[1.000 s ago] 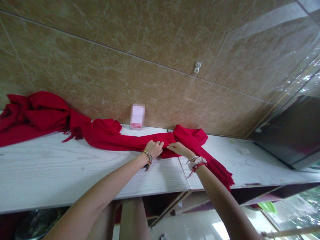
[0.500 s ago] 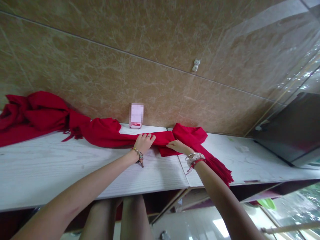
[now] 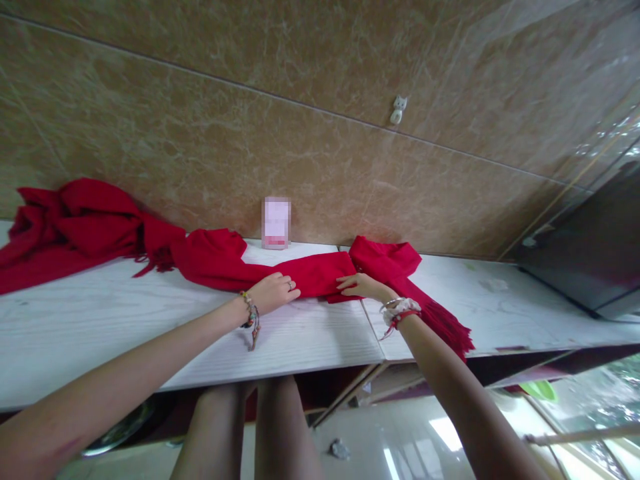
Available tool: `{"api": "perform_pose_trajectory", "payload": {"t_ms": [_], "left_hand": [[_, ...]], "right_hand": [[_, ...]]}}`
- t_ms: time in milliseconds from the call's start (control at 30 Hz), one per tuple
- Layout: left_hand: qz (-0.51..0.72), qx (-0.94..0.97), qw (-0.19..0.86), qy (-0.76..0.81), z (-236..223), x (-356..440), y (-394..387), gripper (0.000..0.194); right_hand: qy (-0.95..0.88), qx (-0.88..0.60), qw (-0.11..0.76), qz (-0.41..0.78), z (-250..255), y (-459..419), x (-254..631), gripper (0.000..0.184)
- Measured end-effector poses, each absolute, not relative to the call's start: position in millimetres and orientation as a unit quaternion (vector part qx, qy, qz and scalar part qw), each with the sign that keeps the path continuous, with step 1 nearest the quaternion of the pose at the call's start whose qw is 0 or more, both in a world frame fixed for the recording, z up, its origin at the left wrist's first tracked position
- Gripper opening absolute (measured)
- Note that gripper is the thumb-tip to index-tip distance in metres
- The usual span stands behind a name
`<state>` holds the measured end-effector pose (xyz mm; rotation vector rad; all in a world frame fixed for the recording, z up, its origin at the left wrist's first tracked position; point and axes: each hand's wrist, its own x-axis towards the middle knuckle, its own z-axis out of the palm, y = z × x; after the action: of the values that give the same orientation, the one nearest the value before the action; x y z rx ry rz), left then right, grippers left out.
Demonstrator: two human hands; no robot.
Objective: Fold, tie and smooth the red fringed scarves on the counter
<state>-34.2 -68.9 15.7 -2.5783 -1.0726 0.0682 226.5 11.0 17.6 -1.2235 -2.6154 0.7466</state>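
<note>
A long red scarf (image 3: 320,275) lies along a white wood-grain counter (image 3: 150,327) against a brown tiled wall. My left hand (image 3: 273,291) rests on its near edge with the fingers lying flat on the cloth. My right hand (image 3: 361,285) lies flat on the scarf a little to the right, fingers pointing left. Past my right wrist the scarf folds back, and its fringed end (image 3: 450,330) hangs over the counter's front edge. The scarf's left part is bunched up (image 3: 80,223) at the far left.
A small pink-and-white box (image 3: 277,223) stands against the wall behind the scarf. A dark appliance (image 3: 595,253) sits at the right end of the counter. A white cat-shaped hook (image 3: 397,110) is on the wall. My legs (image 3: 250,433) show below the counter.
My left hand has slid leftward along the scarf and gone from a gathered grip to lying flat. The right hand stays pressed on the cloth. The stretch between my hands looks smoother.
</note>
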Motion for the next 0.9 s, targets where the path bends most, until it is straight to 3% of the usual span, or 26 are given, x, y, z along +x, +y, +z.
{"api": "perform_pose_trajectory", "payload": {"t_ms": [200,333,467,600,733,900], "left_hand": [[0.054,-0.908,0.137,-0.393,3,-36,-74,0.023],[0.027,-0.91,0.093,-0.404,8,-32,-73,0.033],[0.009,-0.906,0.028,-0.422,5,-21,-68,0.044],[0.046,-0.889,-0.049,-0.453,-4,-15,-60,0.054],[0.038,-0.887,-0.066,-0.455,-9,-16,-56,0.058],[0.042,-0.884,-0.083,-0.458,-9,-19,-56,0.06]], "right_hand": [[-0.865,-0.374,0.118,0.313,12,3,231,0.017],[-0.849,-0.381,0.163,0.329,7,-2,231,0.025],[-0.835,-0.43,0.199,0.279,9,0,228,0.021],[-0.829,-0.486,0.234,0.144,24,7,213,0.024],[-0.856,-0.476,0.198,0.028,29,17,181,0.033],[-0.88,-0.47,0.061,-0.018,4,24,155,0.049]]}}
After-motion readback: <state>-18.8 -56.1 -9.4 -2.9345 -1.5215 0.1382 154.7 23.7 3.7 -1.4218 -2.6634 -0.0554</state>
